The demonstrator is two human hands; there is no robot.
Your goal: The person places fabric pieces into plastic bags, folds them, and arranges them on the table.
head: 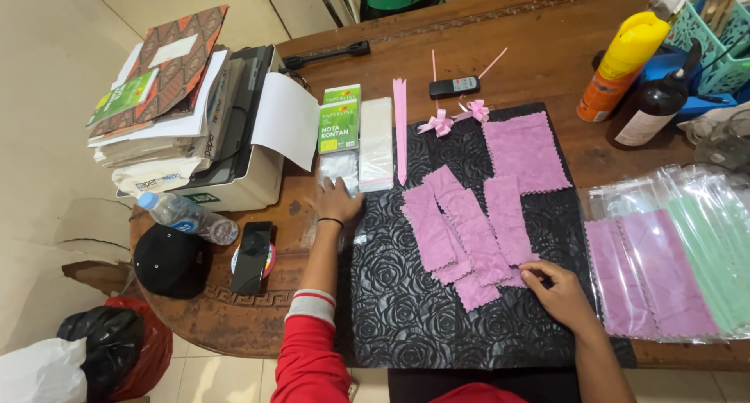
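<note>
A black sheet embossed with roses (406, 293) covers the wooden table in front of me. Several folded pink cloth strips (469, 223) lie fanned on it, with a larger pink cloth (525, 151) behind them. My right hand (558, 293) rests on the sheet, its fingertips pinching the near edge of the strips. My left hand (337, 201), a black band on its wrist, lies flat with fingers apart on a clear plastic packet (340, 168) at the sheet's left edge.
Two pink ribbon bows (453, 118) and a pink ribbon strip (401, 129) lie behind the sheet. Bagged pink and green cloths (672, 254) sit right. A printer with stacked papers (211, 129), water bottle (187, 218), phone (251, 256) and black cap (168, 260) stand left; spray bottles (625, 63) far right.
</note>
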